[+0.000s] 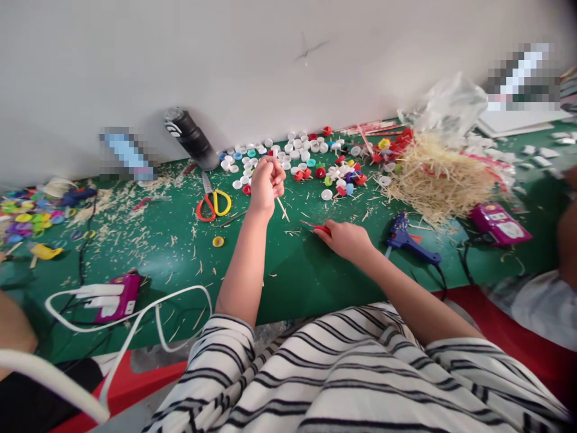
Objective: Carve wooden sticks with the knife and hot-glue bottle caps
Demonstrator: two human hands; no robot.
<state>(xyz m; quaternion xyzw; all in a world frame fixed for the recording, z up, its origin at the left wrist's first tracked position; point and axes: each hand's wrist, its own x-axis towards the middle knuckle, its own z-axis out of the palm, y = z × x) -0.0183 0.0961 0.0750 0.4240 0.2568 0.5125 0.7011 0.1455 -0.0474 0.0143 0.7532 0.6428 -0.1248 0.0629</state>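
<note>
My left hand (pixel 267 183) is raised over the green table with its fingers curled closed around a thin wooden stick (pixel 283 210), whose lower end points down toward the tabletop. To its right, my right hand (pixel 349 240) grips a small red-handled knife (pixel 321 230). The knife's thin blade points left toward the stick, with a gap between them. Much of the handle is hidden in my fist. Many white bottle caps (pixel 295 154) lie behind my left hand, some red, blue or green. Scissors (pixel 213 201) with red and yellow handles rest left of my left wrist.
A blue glue gun (pixel 408 239) lies right of my right hand. Beyond it are a pile of straw-like shavings (pixel 444 180) and a purple power strip (pixel 500 224). A black bottle (pixel 192 138) stands by the wall. On the left, a white cable (pixel 180 290) loops near another purple strip (pixel 124 296).
</note>
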